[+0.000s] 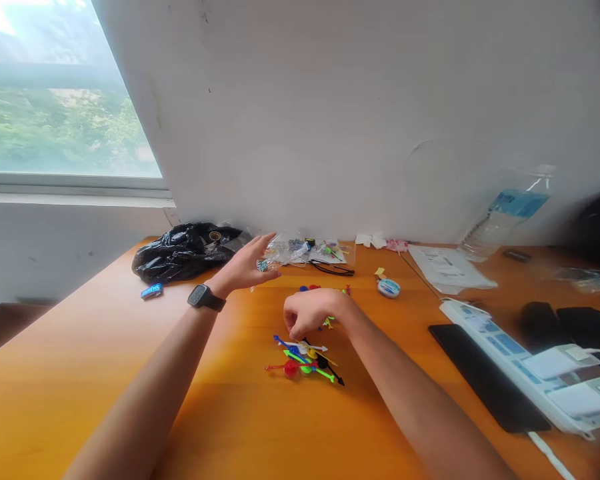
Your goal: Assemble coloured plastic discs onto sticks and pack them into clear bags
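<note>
My left hand (253, 265) is held over the far part of the desk, fingers stretched out and nothing in them. A dark watch (205, 298) is on that wrist. My right hand (311, 312) is closed with its fingers curled down; what it may pinch is hidden. Just below it lies a loose pile of plastic arrow spinners: a red spinner (291, 369), a blue spinner (294, 349), a black spinner (323, 361), plus green, yellow and white ones. Behind the right hand, more small green pieces (329, 323) and blue and red ones are partly covered.
On the wooden desk (230, 413), a black plastic bag (180, 250) and clear bags (290, 248) lie by the wall. To the right are a round white-and-blue case (389, 288), a black tablet-like slab (485, 377), a power strip (510, 353) and a tilted water bottle (505, 213).
</note>
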A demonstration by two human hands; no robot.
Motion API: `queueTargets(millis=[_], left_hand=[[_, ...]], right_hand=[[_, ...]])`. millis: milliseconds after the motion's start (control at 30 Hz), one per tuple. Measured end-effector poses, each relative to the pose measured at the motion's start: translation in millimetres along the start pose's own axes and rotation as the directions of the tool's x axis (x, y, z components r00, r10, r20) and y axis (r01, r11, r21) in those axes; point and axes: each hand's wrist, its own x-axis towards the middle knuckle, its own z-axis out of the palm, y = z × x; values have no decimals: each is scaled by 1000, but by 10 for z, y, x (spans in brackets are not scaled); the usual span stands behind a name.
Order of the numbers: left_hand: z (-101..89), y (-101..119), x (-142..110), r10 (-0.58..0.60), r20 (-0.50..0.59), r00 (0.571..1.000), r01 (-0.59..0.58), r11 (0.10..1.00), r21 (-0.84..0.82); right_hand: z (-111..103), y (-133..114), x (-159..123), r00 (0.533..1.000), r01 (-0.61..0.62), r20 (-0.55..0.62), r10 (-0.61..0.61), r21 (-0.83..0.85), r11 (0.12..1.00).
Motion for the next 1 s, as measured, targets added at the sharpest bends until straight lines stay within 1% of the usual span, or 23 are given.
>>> queueTargets(millis=[133,300,433,533,700,833,933,1000], left_hand=[[-11,28,9,4,17,1000,-4,1000,-14],[-18,11,16,5,29,1000,-4,999,-35],[-10,18,13,13,23,1000,-12,999,-35],[3,43,7,4,29,1000,-2,999,-49],[24,53,15,2,42,999,1,997,-78],[22,55,31,14,36,999,-11,996,-85],[16,67,35,11,45,999,-7,996,-87],[13,72,34,13,48,999,-9,996,-90]], right_hand=[[9,-16,13,1000,-4,6,3,24,1000],[13,10,29,1000,20,19,-20,18,1000],[-39,37,-57,998,64,9,-64,31,997],[-100,72,-160,991,134,-18,-133,121,984],[-192,184,-301,962,269,-136,-239,286,920],[-248,206,-451,924,372,-236,-301,376,849],[-278,167,-609,881,452,-353,-316,427,783],[-292,141,-721,834,517,-459,-306,455,725]])
